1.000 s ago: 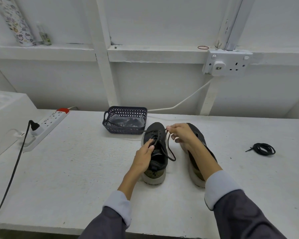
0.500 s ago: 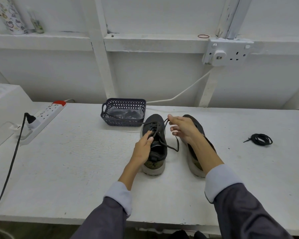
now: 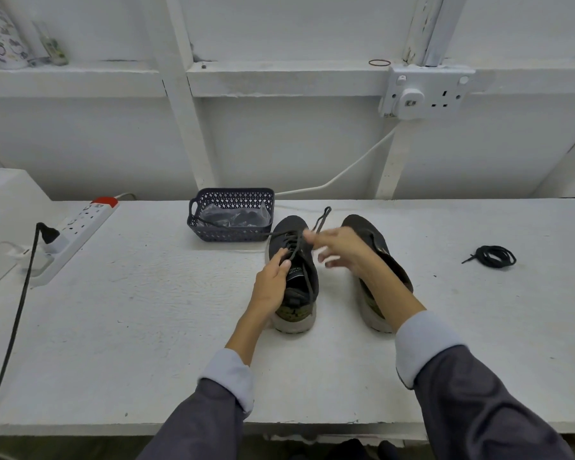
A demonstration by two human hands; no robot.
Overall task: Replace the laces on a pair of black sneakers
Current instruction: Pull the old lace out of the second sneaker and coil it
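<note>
Your left hand [image 3: 271, 288] rests on the left sneaker [image 3: 291, 232], fingers laid fairly straight along its lacing and tongue, and that reads as an anchor: it keeps the shoe flat on the white table [image 3: 146, 310] while the other hand pulls. Your right hand [image 3: 342, 247] is blurred, but its thumb and forefinger look pinched on the black lace [image 3: 322, 218], a loop of which stands up past the fingertips, over the gap between the two shoes. From that pinch the lace runs down into the eyelets, and another stretch trails off to the left towards the dark basket [image 3: 233, 193]. It is slack rather than tied, which suggests you are drawing it out row by row. The right sneaker [image 3: 359, 227] stands just beside the first, toes pointing away from you, partly under your right forearm. Whether it is laced I cannot tell. The coiled lace [image 3: 494, 256] lies well apart on the right, out of the way of your arms. The basket behind the left shoe's toe holds a clear plastic bag [image 3: 233, 216] with something dark in it.
</note>
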